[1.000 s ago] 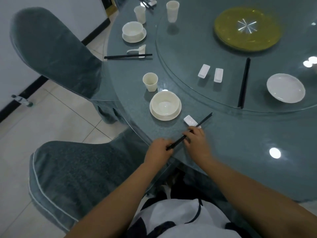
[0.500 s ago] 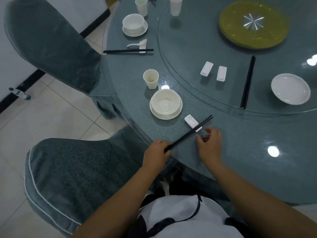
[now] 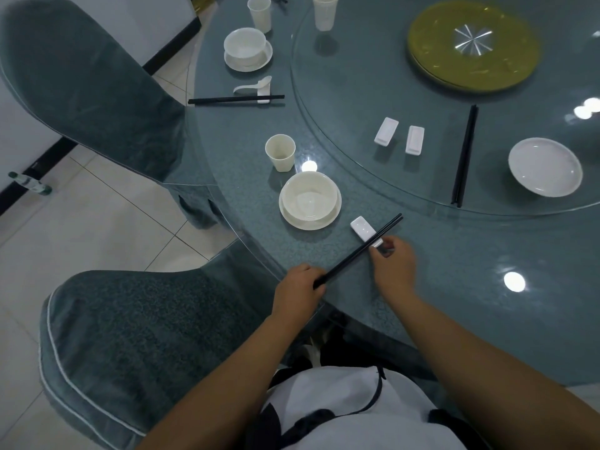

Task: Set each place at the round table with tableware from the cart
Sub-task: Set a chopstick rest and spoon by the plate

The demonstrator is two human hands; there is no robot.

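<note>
A pair of black chopsticks (image 3: pixel 358 250) lies slanted across a white chopstick rest (image 3: pixel 362 228) near the table's front edge. My left hand (image 3: pixel 300 289) grips their near end. My right hand (image 3: pixel 393 263) pinches the near end of the rest, just beside the chopsticks. Left of the rest stands a cream bowl on a saucer (image 3: pixel 310 201), with a paper cup (image 3: pixel 280 152) behind it. A finished setting lies further left: bowl on saucer (image 3: pixel 247 48), spoon (image 3: pixel 251 87), chopsticks (image 3: pixel 235 99), cup (image 3: pixel 259 13).
On the glass turntable (image 3: pixel 373 186) lie two spare rests (image 3: pixel 400 138), another chopstick pair (image 3: pixel 465 155), a white plate (image 3: pixel 545 167), a paper cup (image 3: pixel 324 11) and a yellow centre disc (image 3: pixel 472 45). Two covered chairs (image 3: pixel 136 345) stand at the left. A bottle (image 3: pixel 29 182) stands on the floor.
My right hand let go of the chopsticks' middle and moved right onto the chopstick rest. My left hand kept its grip on the near end.
</note>
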